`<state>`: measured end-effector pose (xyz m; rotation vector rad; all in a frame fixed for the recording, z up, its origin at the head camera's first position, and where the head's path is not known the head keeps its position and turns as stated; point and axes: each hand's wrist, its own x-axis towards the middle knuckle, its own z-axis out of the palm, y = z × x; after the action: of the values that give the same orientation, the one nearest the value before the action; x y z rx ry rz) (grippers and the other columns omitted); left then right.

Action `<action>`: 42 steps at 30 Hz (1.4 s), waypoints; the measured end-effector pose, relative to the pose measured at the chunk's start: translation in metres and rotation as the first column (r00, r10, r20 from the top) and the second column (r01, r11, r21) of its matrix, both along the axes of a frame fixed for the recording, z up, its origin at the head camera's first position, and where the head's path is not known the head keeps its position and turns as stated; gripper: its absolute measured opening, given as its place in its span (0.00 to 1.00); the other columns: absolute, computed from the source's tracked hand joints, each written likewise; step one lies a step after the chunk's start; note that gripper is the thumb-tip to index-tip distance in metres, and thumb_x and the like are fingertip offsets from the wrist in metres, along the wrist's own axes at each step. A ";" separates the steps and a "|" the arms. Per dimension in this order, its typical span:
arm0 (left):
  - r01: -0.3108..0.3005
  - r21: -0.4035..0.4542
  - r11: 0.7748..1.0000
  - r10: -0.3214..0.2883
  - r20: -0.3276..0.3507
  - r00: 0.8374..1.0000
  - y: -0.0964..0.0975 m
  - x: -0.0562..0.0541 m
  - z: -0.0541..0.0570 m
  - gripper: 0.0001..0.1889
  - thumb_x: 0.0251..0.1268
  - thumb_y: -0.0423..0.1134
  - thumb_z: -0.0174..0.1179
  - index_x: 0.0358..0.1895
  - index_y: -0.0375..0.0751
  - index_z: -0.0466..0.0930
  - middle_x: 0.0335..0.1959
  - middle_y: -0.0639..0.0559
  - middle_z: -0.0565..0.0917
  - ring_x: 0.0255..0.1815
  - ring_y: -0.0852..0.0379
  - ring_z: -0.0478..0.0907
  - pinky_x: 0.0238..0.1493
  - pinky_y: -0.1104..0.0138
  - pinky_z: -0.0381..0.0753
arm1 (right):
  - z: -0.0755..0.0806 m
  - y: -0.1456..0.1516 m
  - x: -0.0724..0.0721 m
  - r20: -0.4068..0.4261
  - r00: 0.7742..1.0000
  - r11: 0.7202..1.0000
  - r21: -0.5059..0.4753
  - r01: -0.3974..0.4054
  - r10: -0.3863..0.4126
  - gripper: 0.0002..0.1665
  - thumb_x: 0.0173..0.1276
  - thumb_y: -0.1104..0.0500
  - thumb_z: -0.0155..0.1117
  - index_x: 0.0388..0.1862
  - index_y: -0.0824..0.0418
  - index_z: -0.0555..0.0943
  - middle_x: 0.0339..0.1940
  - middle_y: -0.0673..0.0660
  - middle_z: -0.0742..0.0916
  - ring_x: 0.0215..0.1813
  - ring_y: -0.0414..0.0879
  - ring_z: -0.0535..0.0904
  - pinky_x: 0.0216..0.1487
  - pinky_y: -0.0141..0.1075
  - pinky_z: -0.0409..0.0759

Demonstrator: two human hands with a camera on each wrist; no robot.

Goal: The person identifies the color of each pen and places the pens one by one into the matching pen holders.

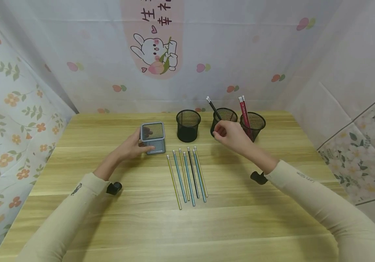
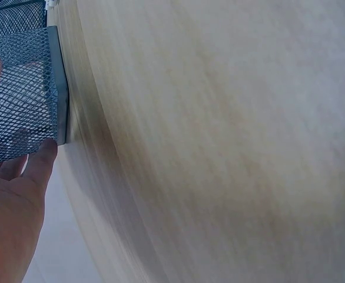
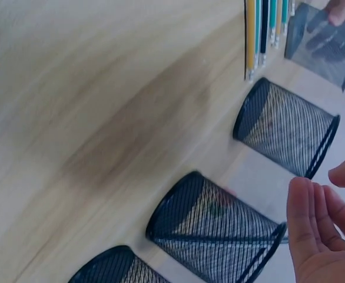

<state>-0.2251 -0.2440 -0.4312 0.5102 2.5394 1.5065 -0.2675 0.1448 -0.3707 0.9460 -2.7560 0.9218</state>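
Note:
My left hand (image 1: 129,146) grips a grey square mesh pen holder (image 1: 160,146), fingers behind it and thumb across its front. The left wrist view shows the same holder (image 2: 25,88) with fingertips at its base. Beside the rim of a black round mesh pen holder (image 1: 227,115) is my right hand (image 1: 234,136). In the right wrist view a gap separates the thumb and fingers of that hand (image 3: 325,250), with nothing between them. Black pencils (image 1: 214,108) lean inside that round holder. Several gold, blue and black pencils (image 1: 187,178) lie side by side on the table.
Another round black holder (image 1: 187,134) stands between the square one and the holder of black pencils. At the far right, a round holder (image 1: 258,125) contains red pencils (image 1: 244,109). A patterned cloth (image 1: 220,43) hangs behind the wooden table (image 1: 239,225).

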 end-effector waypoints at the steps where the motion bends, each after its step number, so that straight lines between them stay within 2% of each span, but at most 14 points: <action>1: 0.000 0.000 1.000 0.000 0.000 1.000 0.000 0.000 0.000 0.36 0.68 0.30 0.67 0.72 0.28 0.55 0.69 0.29 0.65 0.71 0.34 0.63 0.69 0.46 0.68 | -0.001 -0.001 0.001 0.012 1.000 1.000 0.005 -0.003 0.003 0.03 0.71 0.65 0.66 0.38 0.66 0.83 0.31 0.56 0.86 0.33 0.48 0.83 0.36 0.42 0.85; 6: 0.002 0.007 1.000 -0.002 0.001 1.000 0.001 -0.001 0.000 0.36 0.68 0.29 0.67 0.72 0.28 0.55 0.69 0.28 0.65 0.71 0.33 0.63 0.68 0.46 0.69 | -0.007 -0.008 0.004 0.061 0.998 1.000 0.023 -0.018 0.016 0.03 0.69 0.66 0.65 0.38 0.66 0.83 0.31 0.55 0.87 0.35 0.47 0.83 0.38 0.42 0.84; 23: 0.015 0.027 1.000 -0.015 0.004 1.000 0.000 0.001 0.000 0.36 0.69 0.28 0.66 0.72 0.27 0.53 0.70 0.28 0.64 0.72 0.32 0.62 0.68 0.46 0.69 | -0.035 -0.029 0.021 0.133 0.989 0.996 0.050 -0.072 0.065 0.04 0.65 0.66 0.68 0.31 0.64 0.81 0.27 0.52 0.85 0.31 0.44 0.82 0.35 0.39 0.83; 29: 0.013 0.016 1.000 -0.013 0.000 1.000 0.000 0.001 0.001 0.35 0.69 0.29 0.66 0.71 0.27 0.54 0.69 0.28 0.64 0.72 0.32 0.62 0.68 0.45 0.69 | -0.046 -0.038 0.028 0.183 0.982 0.991 0.113 -0.075 0.053 0.07 0.65 0.66 0.69 0.29 0.62 0.80 0.26 0.50 0.84 0.29 0.42 0.79 0.33 0.35 0.81; 38: 0.014 0.001 1.000 -0.014 -0.003 1.000 0.000 0.001 0.001 0.35 0.69 0.31 0.67 0.71 0.28 0.55 0.69 0.29 0.65 0.71 0.33 0.62 0.68 0.45 0.69 | -0.056 -0.049 0.036 0.202 0.979 0.982 0.186 -0.044 0.005 0.09 0.65 0.65 0.69 0.27 0.60 0.79 0.24 0.49 0.81 0.28 0.42 0.76 0.32 0.35 0.77; 42: 0.016 0.006 1.000 -0.016 -0.002 1.000 -0.001 0.000 0.001 0.35 0.69 0.31 0.67 0.71 0.28 0.55 0.69 0.29 0.65 0.71 0.33 0.62 0.68 0.44 0.69 | -0.056 -0.052 0.036 0.182 0.983 0.975 0.218 -0.031 -0.009 0.12 0.64 0.65 0.69 0.24 0.59 0.76 0.21 0.49 0.78 0.24 0.42 0.72 0.27 0.34 0.72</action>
<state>-0.2247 -0.2446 -0.4304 0.5326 2.5270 1.5095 -0.2310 0.0926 -0.4266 0.9519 -3.0621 0.7499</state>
